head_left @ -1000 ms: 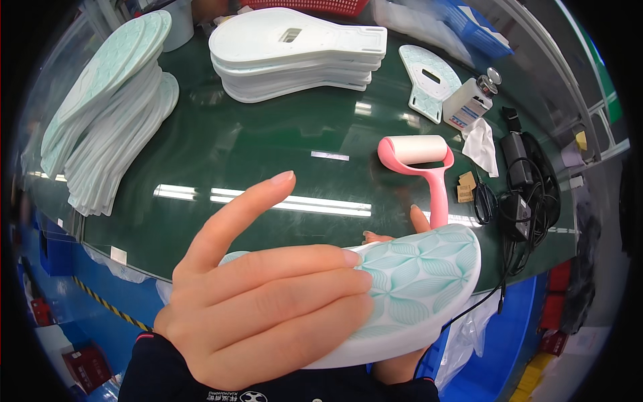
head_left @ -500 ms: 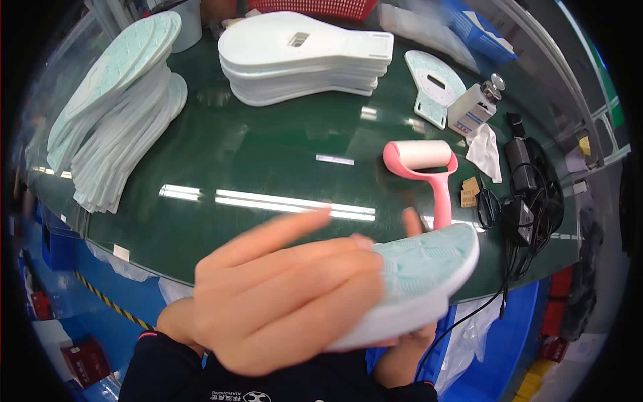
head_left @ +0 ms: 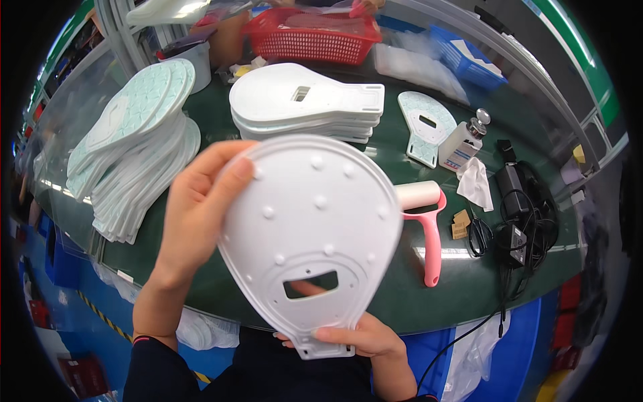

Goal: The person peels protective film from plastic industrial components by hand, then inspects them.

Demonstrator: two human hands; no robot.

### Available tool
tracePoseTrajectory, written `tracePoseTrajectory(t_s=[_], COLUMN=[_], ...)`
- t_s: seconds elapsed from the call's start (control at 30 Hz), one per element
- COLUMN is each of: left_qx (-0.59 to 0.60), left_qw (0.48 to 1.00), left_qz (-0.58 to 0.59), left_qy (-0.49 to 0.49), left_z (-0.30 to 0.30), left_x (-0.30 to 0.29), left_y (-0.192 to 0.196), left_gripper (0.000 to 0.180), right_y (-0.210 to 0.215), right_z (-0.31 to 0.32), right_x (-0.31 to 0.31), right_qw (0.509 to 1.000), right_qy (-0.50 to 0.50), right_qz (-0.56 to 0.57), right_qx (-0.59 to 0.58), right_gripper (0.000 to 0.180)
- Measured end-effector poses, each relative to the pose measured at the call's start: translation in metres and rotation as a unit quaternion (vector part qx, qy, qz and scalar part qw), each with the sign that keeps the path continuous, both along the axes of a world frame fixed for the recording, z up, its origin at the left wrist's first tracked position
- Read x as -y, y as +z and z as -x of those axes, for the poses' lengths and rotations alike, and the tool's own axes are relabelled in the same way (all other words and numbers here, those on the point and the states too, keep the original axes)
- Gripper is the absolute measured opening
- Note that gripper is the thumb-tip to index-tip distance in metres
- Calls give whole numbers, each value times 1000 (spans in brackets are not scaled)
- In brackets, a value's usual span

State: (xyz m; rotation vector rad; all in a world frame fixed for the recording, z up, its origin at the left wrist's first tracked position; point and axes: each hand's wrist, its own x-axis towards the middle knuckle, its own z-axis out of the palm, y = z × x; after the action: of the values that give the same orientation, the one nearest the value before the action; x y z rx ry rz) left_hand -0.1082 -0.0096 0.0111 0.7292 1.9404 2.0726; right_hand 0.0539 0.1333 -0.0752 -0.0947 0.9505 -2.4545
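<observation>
Between both hands, a smooth white plastic paddle-shaped plate, studded with small bumps and cut by a rectangular slot, is held up: the left hand grips its upper edge, the right hand pinches its narrow bottom tab. Beyond the left hand's fingers lie stacked matching plates on a glossy dark green table, and right of the plate a pink lint roller, seemingly plastic-handled.

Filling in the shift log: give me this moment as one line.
left hand: grips plate edge | right hand: holds plate base | white plate: upright, studded back toward camera | pink roller: on table, beside plate
</observation>
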Motion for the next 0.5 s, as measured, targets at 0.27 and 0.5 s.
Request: tracePoseTrajectory(t_s=[0.27, 0.5], left_qx=[-239, -307], left_qw=[970, 951], left_qz=[-27, -25], left_qy=[33, 22], left_z=[49, 112], left_x=[53, 13], left_y=[11, 3], left_gripper=[30, 12], right_y=[38, 72], right_z=[26, 94], right_x=[-53, -86], right_qw=[932, 771], right_qy=[-182, -381], right_qz=[-315, -450], right_qx=[-6, -241], right_gripper=[33, 47])
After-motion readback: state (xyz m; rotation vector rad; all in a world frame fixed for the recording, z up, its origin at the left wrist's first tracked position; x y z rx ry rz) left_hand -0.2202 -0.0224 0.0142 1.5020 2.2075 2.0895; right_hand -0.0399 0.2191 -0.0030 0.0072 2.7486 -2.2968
